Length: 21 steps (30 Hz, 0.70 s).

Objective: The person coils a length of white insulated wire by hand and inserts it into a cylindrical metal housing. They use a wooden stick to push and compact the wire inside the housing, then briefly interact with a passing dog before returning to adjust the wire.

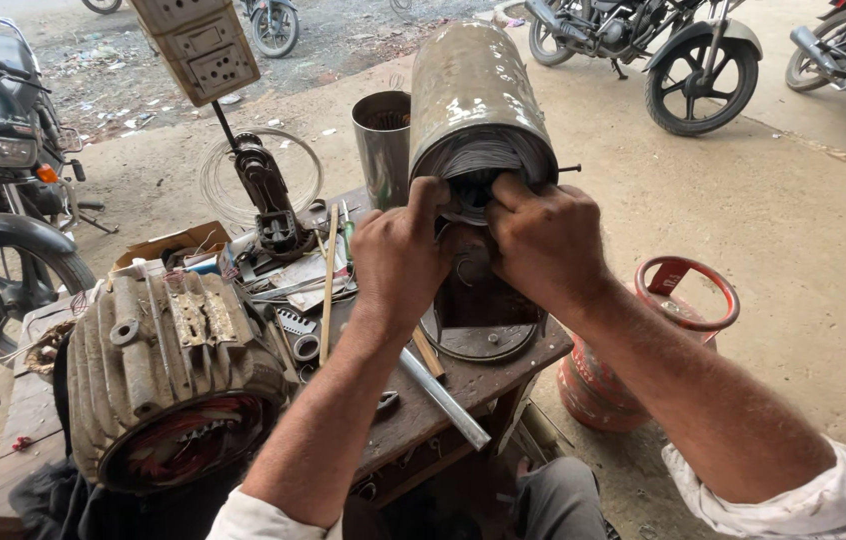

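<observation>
So you've got the tall dull-grey steel motor stator cylinder [478, 95] tipped toward you on the cluttered wooden desk [413, 415], open end facing your chest, and both hands are right at its mouth. Your left hand [398, 255] has its fingers curled over the rim and into the bore, pressed against the packed grey windings. Your right hand [543, 240] is doing the same from the other side, thumb and fingertips pushed into the opening. Both grips look closed down on the winding bundle at the rim, though I can't tell exactly which strands you're pinching since your knuckles hide it.

Looks to me like you're mid-way through working the coil ends at the mouth, tucking or easing them in the slots. Next move probably wants steady thumb pressure and small shifts around the rim, while keeping the cylinder from rolling off its round base plate.

Around you: a big ribbed cast-iron motor housing with red windings [168, 385] sits at the left of the desk, a plain grey metal sleeve [383, 145] stands behind, a thin wooden stick [328, 290] lies among the tools, and a red gas cylinder [633, 350] stands on the floor to the right
</observation>
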Tool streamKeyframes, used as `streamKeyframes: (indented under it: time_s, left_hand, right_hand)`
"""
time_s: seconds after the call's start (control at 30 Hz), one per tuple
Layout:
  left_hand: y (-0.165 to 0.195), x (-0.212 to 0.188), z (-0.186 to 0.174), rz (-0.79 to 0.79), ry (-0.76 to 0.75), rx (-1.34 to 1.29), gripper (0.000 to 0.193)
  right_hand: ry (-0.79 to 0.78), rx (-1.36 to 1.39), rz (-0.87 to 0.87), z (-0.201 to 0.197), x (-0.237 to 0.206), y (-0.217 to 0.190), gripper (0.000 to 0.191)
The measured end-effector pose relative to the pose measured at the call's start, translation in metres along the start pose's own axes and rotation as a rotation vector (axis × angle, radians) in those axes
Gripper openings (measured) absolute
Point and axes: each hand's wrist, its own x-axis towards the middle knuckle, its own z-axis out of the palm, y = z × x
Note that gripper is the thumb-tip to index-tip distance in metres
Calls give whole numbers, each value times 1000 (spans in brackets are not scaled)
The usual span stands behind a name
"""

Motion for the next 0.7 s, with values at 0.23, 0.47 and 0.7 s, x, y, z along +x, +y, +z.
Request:
streamKeyframes:
  time_s: [0.23, 0.47, 0.7]
  left_hand:
    - [4, -4, -29, 100, -86, -338, 66]
    - [3, 18, -53, 177, -8, -185, 117]
    - [-1, 39, -30, 56, -195, -136, 115]
  right_hand:
    - [73, 126, 51, -9, -22, -1, 34]
    - [271, 426, 322, 0, -30, 22, 112]
    - [54, 709, 450, 22, -20, 43, 108]
